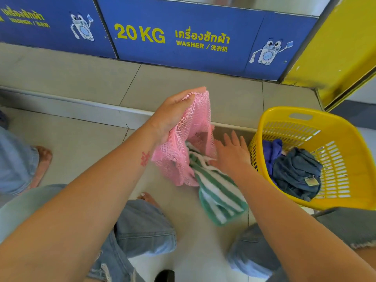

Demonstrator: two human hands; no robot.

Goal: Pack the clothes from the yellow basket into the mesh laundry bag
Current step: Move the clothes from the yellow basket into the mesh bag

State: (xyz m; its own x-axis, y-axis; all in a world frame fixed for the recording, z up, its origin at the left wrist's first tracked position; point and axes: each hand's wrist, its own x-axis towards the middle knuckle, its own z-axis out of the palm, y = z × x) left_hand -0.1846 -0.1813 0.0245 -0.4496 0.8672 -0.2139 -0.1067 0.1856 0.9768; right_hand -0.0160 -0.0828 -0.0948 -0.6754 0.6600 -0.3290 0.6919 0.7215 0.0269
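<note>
- Grey-beige tile floor, matte, with thin dark grout lines; a raised tiled step with a pale edge runs across it in front of the machines.
- Blue front panels line the back of the step. Yellow print on the middle one: "20 KG", a line of Thai script, then "WASHER /" and three Chinese characters. The left panel carries the same layout, but only "WASHER" is legible.
- Cartoon washing-machine mascot, white outline, printed on each panel.
- Yellow painted panel stands at the far right, scuffed dark along its lower edge.
- Faded blue jeans on the wearer's bent knees, frayed at one knee.
- Yellow basket, slotted plastic, sits on the floor at right, tilted towards the camera.
- Pink mesh laundry bag hangs mouth-up between the knees and the step, just left of the basket.
- Green-and-white striped towel: top end inside the bag mouth, the rest trailing out below.
- Left hand clenched on the bag's rim, lifting it.
- Right hand released, fingers straight and spread, resting on the towel at the bag mouth; thumb hidden.
- Dark denim garment and blue garment lie bunched in the basket, touching.
- Small pale tag on the denim; text too small to read.
</note>
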